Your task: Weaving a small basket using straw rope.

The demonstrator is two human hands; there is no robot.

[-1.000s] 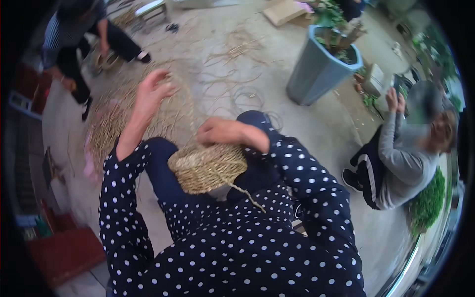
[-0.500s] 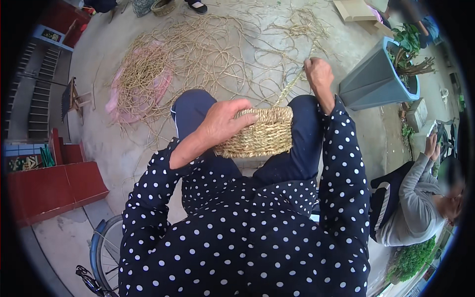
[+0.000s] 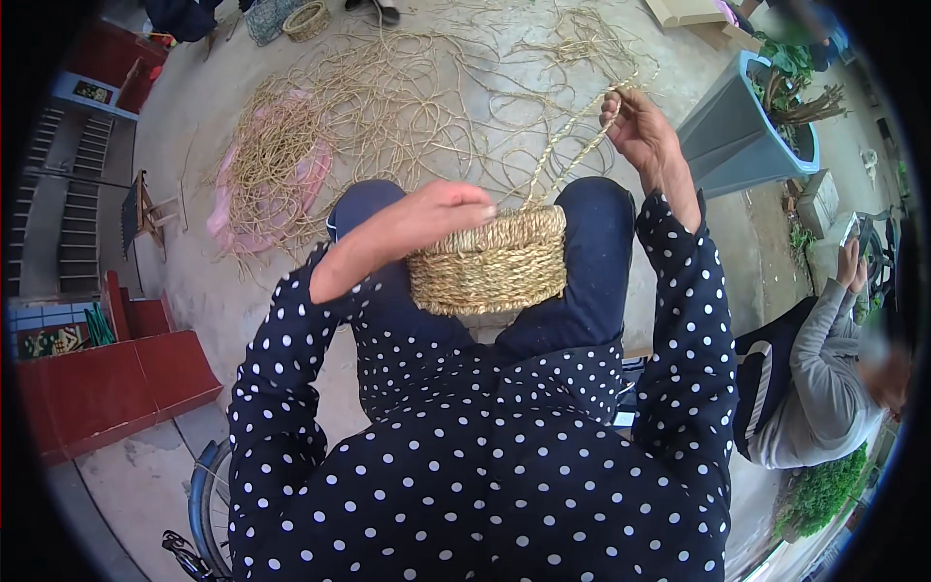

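Observation:
A small woven straw basket (image 3: 490,270) rests between my knees, its thicker band round the top. My left hand (image 3: 427,218) lies over its far left rim, thumb along the top and the other fingers mostly hidden behind the rim. Out to the far right, my right hand (image 3: 640,126) is raised with its fingers closed on a straw cord (image 3: 555,145). Strands of this cord run from the hand toward the basket's back rim and bend into a loop near my fingers.
Loose straw cord (image 3: 388,97) sprawls over the concrete floor ahead, part heaped on pink sheeting (image 3: 233,199). A grey planter (image 3: 722,136) stands at right. A seated person (image 3: 824,388) is at far right, a bicycle wheel (image 3: 202,504) at lower left, and another basket (image 3: 307,20) far off.
My right hand has moved up and outward, drawing the cord into a wide loop. My left thumb has lifted off the basket's near side, and the left hand has shifted slightly left.

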